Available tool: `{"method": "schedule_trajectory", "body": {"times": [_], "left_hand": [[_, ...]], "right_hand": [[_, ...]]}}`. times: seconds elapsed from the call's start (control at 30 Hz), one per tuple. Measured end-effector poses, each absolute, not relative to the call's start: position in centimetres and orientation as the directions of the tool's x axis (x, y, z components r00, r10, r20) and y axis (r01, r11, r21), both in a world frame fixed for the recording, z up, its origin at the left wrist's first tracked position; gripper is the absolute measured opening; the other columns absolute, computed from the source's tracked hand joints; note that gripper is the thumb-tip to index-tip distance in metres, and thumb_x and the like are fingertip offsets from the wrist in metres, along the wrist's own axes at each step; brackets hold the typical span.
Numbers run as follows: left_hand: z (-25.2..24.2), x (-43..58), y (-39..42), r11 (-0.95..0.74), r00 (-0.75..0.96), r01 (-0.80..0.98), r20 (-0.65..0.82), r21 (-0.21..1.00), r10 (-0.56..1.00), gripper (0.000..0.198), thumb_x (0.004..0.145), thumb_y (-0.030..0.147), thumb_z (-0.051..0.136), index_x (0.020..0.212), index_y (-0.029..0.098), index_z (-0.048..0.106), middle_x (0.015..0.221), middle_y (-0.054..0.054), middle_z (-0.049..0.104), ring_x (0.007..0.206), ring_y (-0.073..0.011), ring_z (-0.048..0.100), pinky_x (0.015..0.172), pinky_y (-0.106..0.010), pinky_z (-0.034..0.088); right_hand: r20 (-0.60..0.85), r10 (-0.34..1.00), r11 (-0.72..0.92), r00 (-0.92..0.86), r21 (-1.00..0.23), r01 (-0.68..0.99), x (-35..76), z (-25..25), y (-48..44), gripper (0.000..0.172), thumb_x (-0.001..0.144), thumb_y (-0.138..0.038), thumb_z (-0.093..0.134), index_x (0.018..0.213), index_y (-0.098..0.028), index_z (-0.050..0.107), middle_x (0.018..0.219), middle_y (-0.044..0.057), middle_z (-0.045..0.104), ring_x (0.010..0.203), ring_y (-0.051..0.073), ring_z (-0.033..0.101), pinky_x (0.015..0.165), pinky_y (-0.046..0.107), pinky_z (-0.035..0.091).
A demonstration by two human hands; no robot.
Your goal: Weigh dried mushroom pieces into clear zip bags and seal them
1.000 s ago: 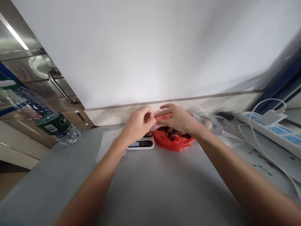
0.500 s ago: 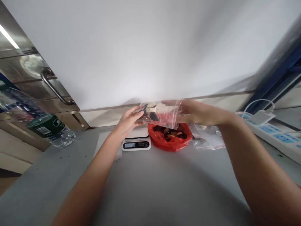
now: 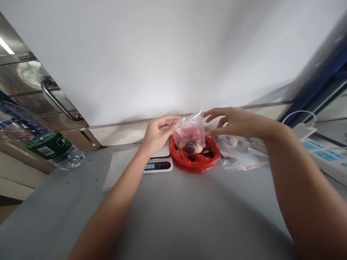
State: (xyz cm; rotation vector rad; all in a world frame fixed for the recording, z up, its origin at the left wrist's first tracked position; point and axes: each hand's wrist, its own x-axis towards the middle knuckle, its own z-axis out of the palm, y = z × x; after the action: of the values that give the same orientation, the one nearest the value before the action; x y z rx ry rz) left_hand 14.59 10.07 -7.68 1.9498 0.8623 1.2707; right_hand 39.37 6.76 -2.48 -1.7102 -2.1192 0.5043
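A clear zip bag (image 3: 189, 133) with dark and pale dried-looking pieces at its bottom hangs over a red plastic bag (image 3: 196, 166). My left hand (image 3: 159, 133) pinches the clear bag by its upper left edge. To the right of it, my right hand (image 3: 229, 122) has its fingers apart, close to the bag's upper right corner, and seems to hold nothing. Dark and brown pieces fill the open red bag. Beside that stands a white kitchen scale (image 3: 168, 166) with a lit display, partly covered by my left hand and forearm.
Flat clear plastic bags (image 3: 116, 166) lie left of the scale. More clear bags (image 3: 238, 153), some with pale pieces, lie right of the red bag. A large water bottle (image 3: 56, 148) stands at the left, a white power strip (image 3: 325, 153) at the right. A white board (image 3: 162, 65) rises behind.
The clear bag has turned from lying sideways to hanging upright, its pieces now at the bottom. My left hand moved right to its top edge; my right hand has come off it and spread.
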Motion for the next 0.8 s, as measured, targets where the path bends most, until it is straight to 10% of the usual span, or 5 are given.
{"method": "schedule_trajectory", "body": {"times": [0.2,0.57,0.8], "left_hand": [[-7.7,15.2,9.6,-0.613,0.249,0.116,0.575,0.782,0.780,0.022,0.087,0.034,0.071,0.102,0.020,0.077,0.112,-0.008,0.078,0.107,-0.0226,0.073,0.086,-0.030,0.060],[-7.8,14.4,9.9,-0.584,0.222,0.124,0.551,0.803,0.804,0.052,0.084,0.040,0.074,0.131,0.024,0.058,0.114,-0.009,0.076,0.108,-0.0247,0.072,0.090,-0.039,0.061],[-6.1,13.8,8.7,-0.768,0.234,0.428,0.763,0.476,0.603,0.039,0.086,0.037,0.074,0.121,0.023,0.063,0.131,-0.009,0.069,0.123,-0.0258,0.063,0.100,-0.040,0.054]], "right_hand": [[0.223,0.919,0.394,-0.325,-0.540,0.744,39.3,-2.7,7.1,0.033,0.077,-0.054,0.061,0.073,-0.022,0.071,0.071,0.003,0.072,0.068,0.019,0.064,0.063,0.033,0.047],[0.330,0.914,0.406,-0.238,-0.705,0.581,40.3,-2.1,6.6,0.034,0.071,-0.055,0.072,0.070,-0.021,0.070,0.068,0.005,0.069,0.068,0.020,0.063,0.065,0.037,0.051],[0.467,0.856,0.500,-0.223,-0.637,0.587,38.0,-1.9,5.7,0.024,0.074,-0.046,0.070,0.071,-0.023,0.071,0.067,0.002,0.068,0.060,0.016,0.054,0.060,0.034,0.046]]}}
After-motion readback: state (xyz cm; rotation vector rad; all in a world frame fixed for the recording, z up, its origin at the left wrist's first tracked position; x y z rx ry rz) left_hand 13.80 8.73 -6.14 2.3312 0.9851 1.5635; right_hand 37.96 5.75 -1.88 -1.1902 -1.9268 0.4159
